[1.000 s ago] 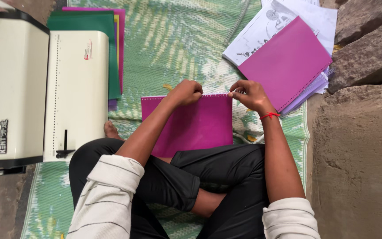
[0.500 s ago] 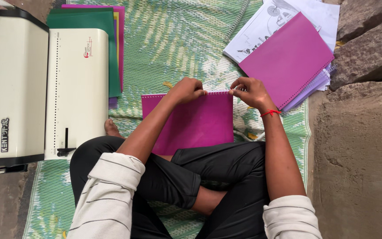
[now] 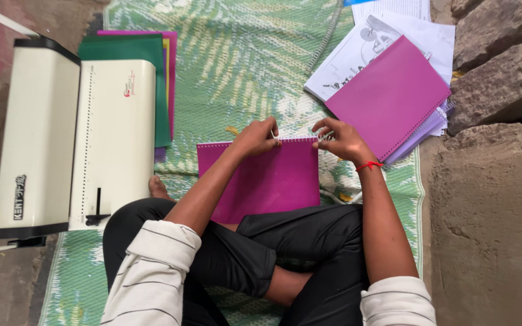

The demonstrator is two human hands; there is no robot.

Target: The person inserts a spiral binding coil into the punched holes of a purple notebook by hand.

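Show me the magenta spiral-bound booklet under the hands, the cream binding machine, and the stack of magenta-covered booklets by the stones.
Magenta spiral-bound booklet [image 3: 273,181], head view, middle of its cover.
Cream binding machine [image 3: 113,139], head view, flat punching bed.
Stack of magenta-covered booklets [image 3: 388,96], head view, top cover's centre.

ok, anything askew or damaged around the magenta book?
Nothing damaged. The magenta book lies flat on the lap, both hands at its spiral edge: left hand, right hand. Only the stack of books and papers by the stones is fanned and tilted, not squared up.
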